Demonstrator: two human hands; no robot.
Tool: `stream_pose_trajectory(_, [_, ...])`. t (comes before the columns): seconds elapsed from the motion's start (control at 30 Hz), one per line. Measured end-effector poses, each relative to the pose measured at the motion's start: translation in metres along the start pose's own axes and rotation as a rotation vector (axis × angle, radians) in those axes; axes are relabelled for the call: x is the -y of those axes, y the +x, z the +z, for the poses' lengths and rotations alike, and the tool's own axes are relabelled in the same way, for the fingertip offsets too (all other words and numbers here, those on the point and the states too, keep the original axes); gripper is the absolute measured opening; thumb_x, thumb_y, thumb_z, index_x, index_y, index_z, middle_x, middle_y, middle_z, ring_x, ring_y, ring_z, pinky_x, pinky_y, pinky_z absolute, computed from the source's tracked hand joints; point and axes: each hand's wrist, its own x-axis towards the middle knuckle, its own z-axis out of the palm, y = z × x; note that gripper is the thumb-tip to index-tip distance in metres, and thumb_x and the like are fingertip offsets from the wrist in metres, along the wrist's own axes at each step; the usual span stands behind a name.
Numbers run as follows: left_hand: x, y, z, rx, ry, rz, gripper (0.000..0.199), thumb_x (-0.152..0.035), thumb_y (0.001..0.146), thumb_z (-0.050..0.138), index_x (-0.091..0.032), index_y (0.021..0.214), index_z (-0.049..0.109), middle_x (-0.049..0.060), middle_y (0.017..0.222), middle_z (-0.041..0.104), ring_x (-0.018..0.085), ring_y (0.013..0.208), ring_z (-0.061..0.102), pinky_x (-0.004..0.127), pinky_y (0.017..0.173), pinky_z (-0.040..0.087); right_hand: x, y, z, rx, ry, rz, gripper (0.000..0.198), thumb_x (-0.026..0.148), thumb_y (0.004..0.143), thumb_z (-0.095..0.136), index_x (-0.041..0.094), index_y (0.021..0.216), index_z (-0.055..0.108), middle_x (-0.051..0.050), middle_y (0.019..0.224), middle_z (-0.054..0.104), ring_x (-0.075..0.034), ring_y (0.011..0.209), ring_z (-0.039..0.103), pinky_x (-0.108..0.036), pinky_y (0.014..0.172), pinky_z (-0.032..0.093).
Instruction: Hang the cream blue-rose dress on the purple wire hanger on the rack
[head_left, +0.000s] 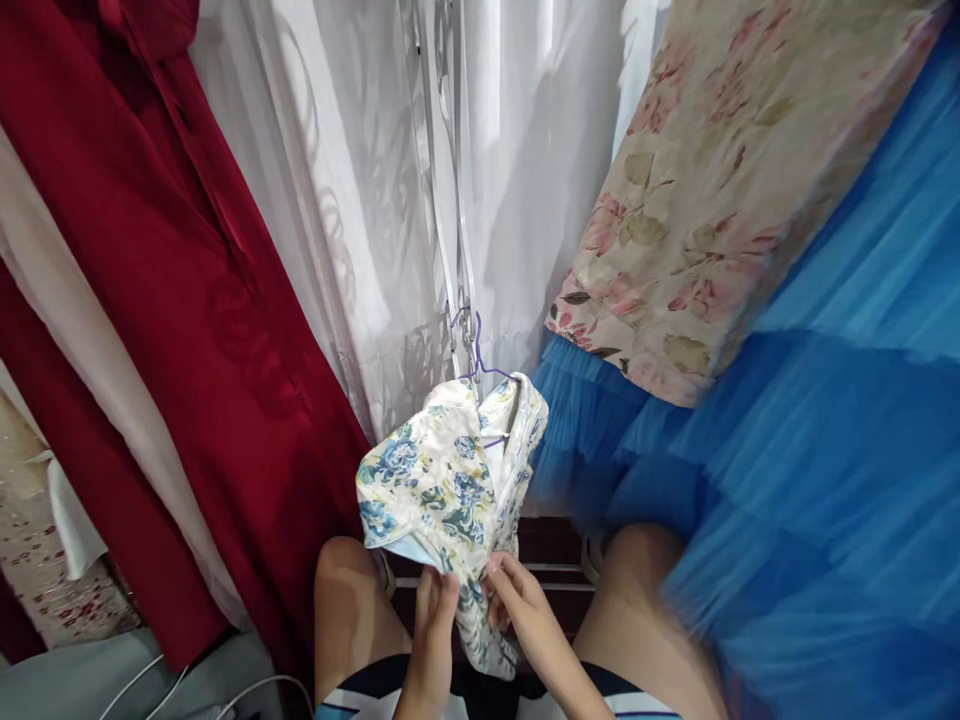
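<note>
Left hand, lower centre of the frame: fingers pinched on the lower edge of a floral garment, white with blue flowers. Right hand, just beside it: fingertips closed on the same fabric lower down, where it trails between the knees.

Floral garment: centre of frame, hung on a purple hanger, whose hook sits on a white metal rail running up the middle.

Behind: sheer white curtain, upper centre.
Left: red garment, hanging, with a white garment beside it.
Upper right: cream fabric with pink flowers.
Right: blue tulle skirt, blurred.
Lower left: white cables on a grey surface.
</note>
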Motion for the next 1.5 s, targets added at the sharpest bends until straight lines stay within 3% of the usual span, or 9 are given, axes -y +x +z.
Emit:
stream_pose_trajectory(0.17, [0.002, 0.010, 0.001, -0.003, 0.165, -0.038, 0.058, -0.040, 0.068, 0.081, -0.015, 0.117, 0.066, 0.016, 0.119, 0.069, 0.035, 0.121, 0.060, 0.042, 0.101, 0.049, 0.002, 0.005, 0.003, -0.023, 0.071, 0.014, 0.051, 0.072, 0.082, 0.054, 0.023, 0.088, 0.046, 0.004, 0.060, 0.054, -0.013, 0.044, 0.048, -0.024, 0.045, 0.031])
stream_pose_trajectory(0.4, [-0.010, 0.011, -0.003, -0.070, 0.092, 0.015, 0.043, -0.033, 0.072, 0.076, -0.017, 0.111, 0.065, 0.011, 0.117, 0.070, 0.031, 0.118, 0.062, 0.038, 0.099, 0.050, 0.017, 0.000, -0.005, -0.028, 0.038, -0.035, 0.044, 0.059, 0.083, 0.059, 0.021, 0.067, 0.041, 0.004, 0.053, 0.047, -0.010, 0.046, 0.037, -0.024, 0.049, 0.027])
stream_pose_trajectory(0.6, [-0.006, 0.022, -0.021, -0.395, 0.240, 0.551, 0.045, -0.032, 0.079, 0.071, -0.022, 0.118, 0.053, 0.011, 0.126, 0.057, 0.028, 0.120, 0.055, 0.041, 0.103, 0.044, 0.022, -0.010, -0.011, -0.124, 0.081, -0.015, 0.042, 0.050, 0.077, 0.063, 0.022, 0.058, 0.038, 0.005, 0.046, 0.039, -0.010, 0.043, 0.031, -0.025, 0.047, 0.020])
stream_pose_trajectory(0.7, [-0.002, 0.016, -0.013, -0.189, 0.432, 0.712, 0.027, -0.023, 0.079, 0.068, -0.023, 0.105, 0.059, 0.010, 0.117, 0.058, 0.026, 0.115, 0.056, 0.039, 0.102, 0.043, 0.019, -0.012, -0.010, -0.070, 0.041, -0.024, 0.037, 0.043, 0.078, 0.062, 0.022, 0.058, 0.040, 0.006, 0.044, 0.040, -0.010, 0.042, 0.032, -0.025, 0.048, 0.022])
stream_pose_trajectory(0.8, [0.001, 0.008, 0.003, 0.215, 0.586, 0.530, 0.020, -0.012, 0.080, 0.058, -0.023, 0.096, 0.065, 0.008, 0.100, 0.065, 0.025, 0.099, 0.062, 0.035, 0.091, 0.048, 0.018, -0.015, -0.010, 0.006, -0.035, -0.023, 0.032, 0.038, 0.080, 0.061, 0.021, 0.059, 0.043, 0.006, 0.043, 0.044, -0.010, 0.041, 0.035, -0.025, 0.048, 0.023])
stream_pose_trajectory(0.87, [0.001, 0.006, 0.011, 0.321, 0.610, 0.404, 0.020, -0.010, 0.082, 0.052, -0.023, 0.090, 0.065, 0.007, 0.089, 0.067, 0.024, 0.087, 0.064, 0.033, 0.081, 0.049, 0.020, -0.016, -0.012, 0.055, -0.071, -0.004, 0.029, 0.038, 0.081, 0.060, 0.020, 0.062, 0.047, 0.005, 0.043, 0.046, -0.009, 0.040, 0.035, -0.025, 0.048, 0.022])
stream_pose_trajectory(1.2, [-0.006, 0.000, 0.018, 0.449, 0.513, 0.322, 0.012, -0.022, 0.091, 0.051, -0.018, 0.087, 0.062, 0.006, 0.083, 0.066, 0.020, 0.082, 0.063, 0.027, 0.078, 0.047, 0.050, -0.007, -0.015, 0.035, -0.089, 0.021, 0.025, 0.035, 0.082, 0.050, 0.018, 0.063, 0.053, 0.005, 0.040, 0.042, -0.010, 0.038, 0.031, -0.025, 0.045, 0.020])
stream_pose_trajectory(1.4, [0.012, 0.006, 0.009, 0.400, 0.645, 0.409, 0.014, -0.024, 0.093, 0.051, -0.017, 0.082, 0.058, 0.005, 0.081, 0.062, 0.018, 0.079, 0.060, 0.026, 0.074, 0.046, 0.093, 0.015, -0.032, -0.131, -0.462, -0.301, 0.022, 0.031, 0.081, 0.056, 0.018, 0.064, 0.053, 0.003, 0.054, 0.046, -0.012, 0.054, 0.040, -0.025, 0.054, 0.029])
stream_pose_trajectory(1.5, [0.017, 0.010, 0.000, 0.399, 0.710, 0.466, 0.015, -0.021, 0.093, 0.049, -0.017, 0.081, 0.057, 0.005, 0.081, 0.061, 0.018, 0.078, 0.060, 0.026, 0.073, 0.045, 0.137, 0.047, -0.041, -0.105, -0.393, -0.300, 0.025, 0.033, 0.077, 0.059, 0.018, 0.058, 0.052, 0.004, 0.050, 0.042, -0.010, 0.049, 0.034, -0.025, 0.049, 0.023])
